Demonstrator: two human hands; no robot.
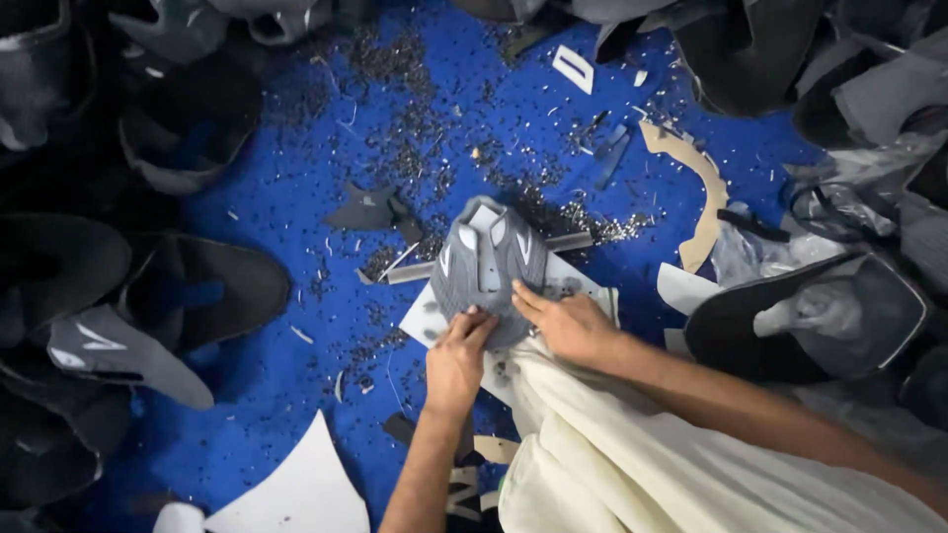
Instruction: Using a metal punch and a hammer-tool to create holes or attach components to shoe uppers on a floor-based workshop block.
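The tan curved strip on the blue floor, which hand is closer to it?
Right. The right hand rests on the grey shoe upper, below and left of the tan strip. The left hand is farther left, at the upper's lower edge.

No packages, labels, signs or screens in view.

Both hands [513, 336] press a grey shoe upper [487, 265] on the blue floor [296, 217].

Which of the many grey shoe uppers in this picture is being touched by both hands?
The grey shoe upper at the centre, on the white sheet: left hand and right hand press its near edge; the others lie untouched around the edges.
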